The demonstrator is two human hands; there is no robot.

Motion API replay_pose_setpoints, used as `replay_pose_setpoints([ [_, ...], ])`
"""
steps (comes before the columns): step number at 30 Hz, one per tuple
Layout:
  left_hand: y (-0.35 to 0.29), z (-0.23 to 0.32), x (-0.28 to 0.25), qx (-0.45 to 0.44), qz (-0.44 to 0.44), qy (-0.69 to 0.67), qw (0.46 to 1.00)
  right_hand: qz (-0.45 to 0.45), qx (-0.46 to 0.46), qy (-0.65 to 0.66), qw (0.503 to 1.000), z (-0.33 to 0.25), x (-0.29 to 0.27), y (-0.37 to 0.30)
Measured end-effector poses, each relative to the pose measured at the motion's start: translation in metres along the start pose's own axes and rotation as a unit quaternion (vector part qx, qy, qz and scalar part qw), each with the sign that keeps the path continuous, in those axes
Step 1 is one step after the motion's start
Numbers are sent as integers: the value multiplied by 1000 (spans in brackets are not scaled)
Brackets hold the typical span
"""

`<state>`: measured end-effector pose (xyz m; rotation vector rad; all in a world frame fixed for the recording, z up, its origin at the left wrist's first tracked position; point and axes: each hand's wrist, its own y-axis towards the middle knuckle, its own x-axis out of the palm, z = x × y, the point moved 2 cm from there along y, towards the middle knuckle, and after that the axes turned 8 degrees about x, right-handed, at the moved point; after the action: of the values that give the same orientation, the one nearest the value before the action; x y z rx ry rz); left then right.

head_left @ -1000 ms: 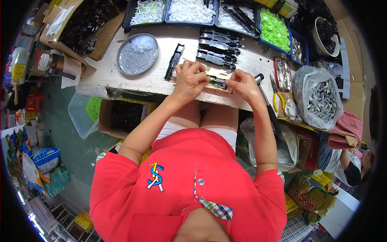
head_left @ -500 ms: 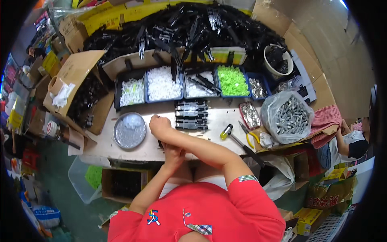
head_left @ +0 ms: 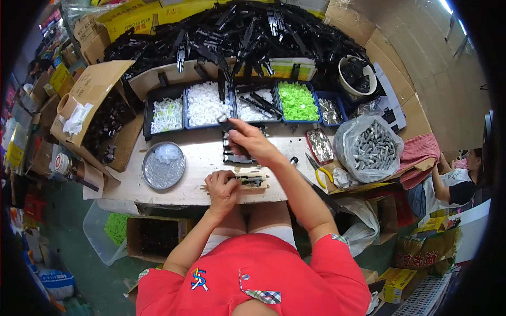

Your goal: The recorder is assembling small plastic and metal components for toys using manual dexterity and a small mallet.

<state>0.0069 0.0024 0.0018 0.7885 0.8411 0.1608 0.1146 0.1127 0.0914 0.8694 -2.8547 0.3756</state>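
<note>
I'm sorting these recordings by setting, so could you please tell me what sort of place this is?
It looks like an assembly workshop: white parts and green parts sit in separate trays, black parts are heaped behind them, and pliers lie on the workbench.

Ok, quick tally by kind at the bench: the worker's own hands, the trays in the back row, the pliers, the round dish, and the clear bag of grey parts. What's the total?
Hands: 2 (left hand, right hand)
Trays: 5
Pliers: 1
Dish: 1
Bag: 1
Total: 10
</note>
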Motion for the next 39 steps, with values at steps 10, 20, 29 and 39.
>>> replay_pose_setpoints([
  [10, 10, -3, 4, -13, -2, -23, 1000, 261, -131, -391, 873, 23, -64, -85],
  [20, -2, -11, -23, -76, -5, -64, 995, 177, -194, -602, 754, 59, -11, -80],
  [29, -15, -24, -30, -86, 14, -36, 996, 132, -225, -609, 749, 73, 21, -61],
  [39, -13, -30, -28, -87, 16, -76, 993, 115, -212, -621, 746, 82, 28, -48],
])
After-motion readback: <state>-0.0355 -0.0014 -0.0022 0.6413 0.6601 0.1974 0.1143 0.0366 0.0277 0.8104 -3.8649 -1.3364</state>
